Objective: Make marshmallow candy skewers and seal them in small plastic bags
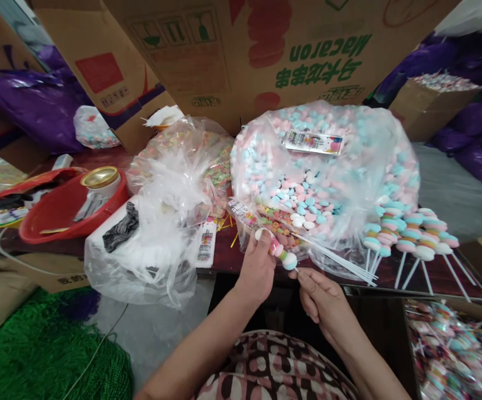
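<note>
In front of me a candy skewer [280, 253] is held between both hands, with pink, green and pale blue-white candies threaded on a thin white stick. My left hand [259, 269] is closed round its upper end, a white candy at the thumb. My right hand [322, 297] pinches the stick just below the bottom candy. Right behind the hands, a large clear bag [349, 128] lies open with pink, blue and white candies. Small ring candies [280, 219] sit at its mouth, and loose white sticks [341, 258] lie to the right.
Finished candy skewers [416, 236] lie at the table's right end, above a box of wrapped skewers [453, 355]. Leftward are crumpled clear bags [157, 222], a red basin [53, 214] and green strings [44, 344] on the floor. A tall cardboard box [241, 61] stands behind.
</note>
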Available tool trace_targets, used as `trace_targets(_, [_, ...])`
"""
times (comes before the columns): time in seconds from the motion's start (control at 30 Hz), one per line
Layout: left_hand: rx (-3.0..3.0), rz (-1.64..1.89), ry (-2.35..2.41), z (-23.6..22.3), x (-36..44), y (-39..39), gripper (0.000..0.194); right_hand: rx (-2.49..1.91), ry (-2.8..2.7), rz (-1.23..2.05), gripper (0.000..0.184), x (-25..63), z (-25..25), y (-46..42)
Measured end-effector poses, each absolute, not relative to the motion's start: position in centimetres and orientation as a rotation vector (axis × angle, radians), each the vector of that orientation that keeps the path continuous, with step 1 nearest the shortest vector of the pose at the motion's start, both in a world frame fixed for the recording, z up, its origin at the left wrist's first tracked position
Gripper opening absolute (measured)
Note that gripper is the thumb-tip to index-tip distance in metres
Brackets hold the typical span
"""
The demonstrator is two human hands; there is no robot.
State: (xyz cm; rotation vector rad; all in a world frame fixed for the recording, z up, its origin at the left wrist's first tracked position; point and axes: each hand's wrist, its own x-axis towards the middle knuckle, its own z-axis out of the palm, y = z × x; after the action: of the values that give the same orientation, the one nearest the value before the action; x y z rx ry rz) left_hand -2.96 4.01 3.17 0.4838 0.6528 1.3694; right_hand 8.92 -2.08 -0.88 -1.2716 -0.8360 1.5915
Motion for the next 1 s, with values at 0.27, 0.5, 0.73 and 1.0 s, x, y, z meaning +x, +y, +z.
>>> trace_targets(0.27, [0.512,1.326,0.685,2.6,-3.5,4.1,0.025,-1.324,-0.963,1.509,0.051,9.7,-1.1,-1.9])
trace_targets(0.5, [0.562,1.249,0.698,1.7,-2.7,3.6,0.026,-1.386,-0.878,1.29,0.038,9.2,-1.4,-1.7])
trace_targets(0.73, [0.561,1.194,0.603,2.7,-4.5,4.6,0.053,-1.31,-0.911,1.33,0.035,9.8,-1.8,-1.9])
trace_targets(1.0, [0.495,1.321,0.656,3.0,-3.2,4.9,0.018,-1.414,-0.97,1.279,0.038,9.6,-1.4,-2.2])
